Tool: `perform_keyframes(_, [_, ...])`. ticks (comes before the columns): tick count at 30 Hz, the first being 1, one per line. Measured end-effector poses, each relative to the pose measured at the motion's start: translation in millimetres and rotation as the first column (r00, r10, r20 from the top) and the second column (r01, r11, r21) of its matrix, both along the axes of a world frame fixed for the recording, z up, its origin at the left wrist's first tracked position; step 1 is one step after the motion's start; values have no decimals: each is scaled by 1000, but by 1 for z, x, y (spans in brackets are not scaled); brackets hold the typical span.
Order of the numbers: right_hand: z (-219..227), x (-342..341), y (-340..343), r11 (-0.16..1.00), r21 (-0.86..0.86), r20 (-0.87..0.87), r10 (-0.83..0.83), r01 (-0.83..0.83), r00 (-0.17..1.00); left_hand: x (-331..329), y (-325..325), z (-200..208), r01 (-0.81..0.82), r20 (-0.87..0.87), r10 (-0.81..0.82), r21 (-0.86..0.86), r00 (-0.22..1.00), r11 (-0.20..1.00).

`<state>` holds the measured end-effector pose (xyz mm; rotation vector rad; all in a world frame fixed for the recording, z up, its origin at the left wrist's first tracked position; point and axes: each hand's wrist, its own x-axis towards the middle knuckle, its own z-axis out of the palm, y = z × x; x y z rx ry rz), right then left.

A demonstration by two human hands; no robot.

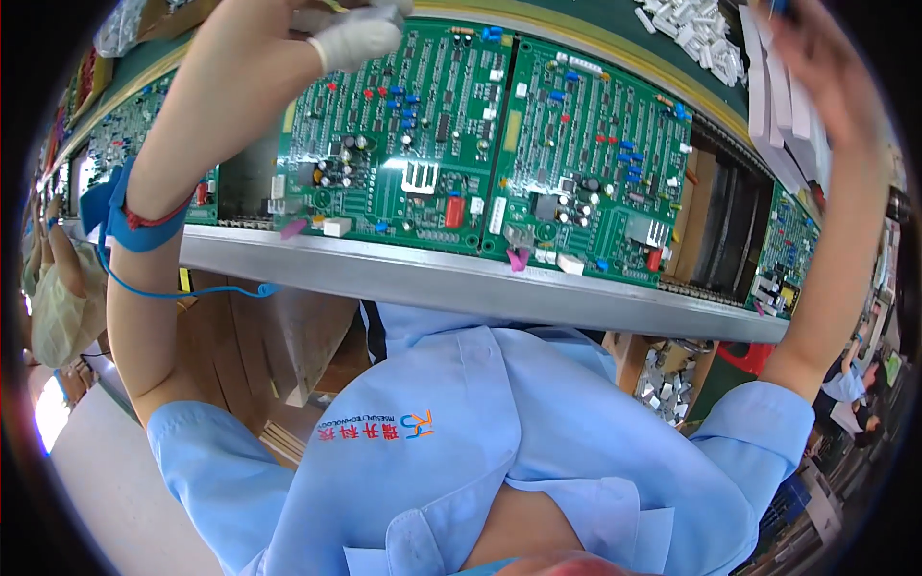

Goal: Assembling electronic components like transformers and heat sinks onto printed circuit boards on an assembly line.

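My left hand (279,48) reaches over the upper left of a green circuit board (384,206). White covers sit on its fingertips, which are drawn together, and whatever is between them is hidden. A blue wrist strap (144,226) with a coiled-off blue cord circles my left wrist. Right beside that board lies a second green circuit board (595,216), filled with small components, white connectors and a pink tab. My right hand (816,67) is raised at the top right, smeared by motion and partly cut off. A small dark-blue and orange thing (779,8) shows at its fingertips.
A metal rail (384,278) runs along the near side of the boards. White connectors (696,38) lie piled at the far right, next to stacked white strips (768,115). Further boards (788,245) sit along the line. Another person (62,298) works at the left.
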<state>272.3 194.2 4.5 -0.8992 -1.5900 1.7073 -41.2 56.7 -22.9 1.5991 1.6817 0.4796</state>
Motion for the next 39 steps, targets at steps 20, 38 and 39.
perform_keyframes(20, [-84,-11,-165,932,301,529,14,-203,849,10,-43,-22,18,465,35,-110,884,994])
perform_keyframes(38, [-92,-32,-179,285,678,735,-266,-677,624,6,-47,-30,117,60,-114,-51,992,992])
perform_keyframes(39, [-89,-31,-179,267,659,752,-264,-703,604,5,-48,-34,96,147,-95,-5,985,995])
